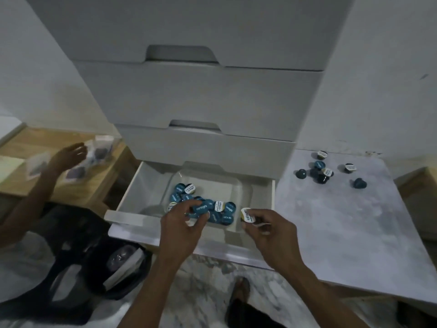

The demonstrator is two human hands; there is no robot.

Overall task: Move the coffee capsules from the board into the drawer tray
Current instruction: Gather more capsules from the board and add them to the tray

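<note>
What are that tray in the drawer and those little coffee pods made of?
The tray looks like clear, glossy plastic: the white drawer shows through its walls. The capsules appear to be dark teal plastic cups with printed lids, some blue, some white, likely foil or film; the picture is too blurred to be sure.

1. White lettering is seen on the teal lids of the coffee capsules (203, 208) in the drawer tray (236, 185), at 6 o'clock; it appears upside down and cannot be read with certainty.
2. Dark print is carried by the white-lidded capsule (246, 215) pinched at 5 o'clock; it is illegible.
3. Labels on the capsules on the board (324, 172), at 2 o'clock, are too small to read.
</note>
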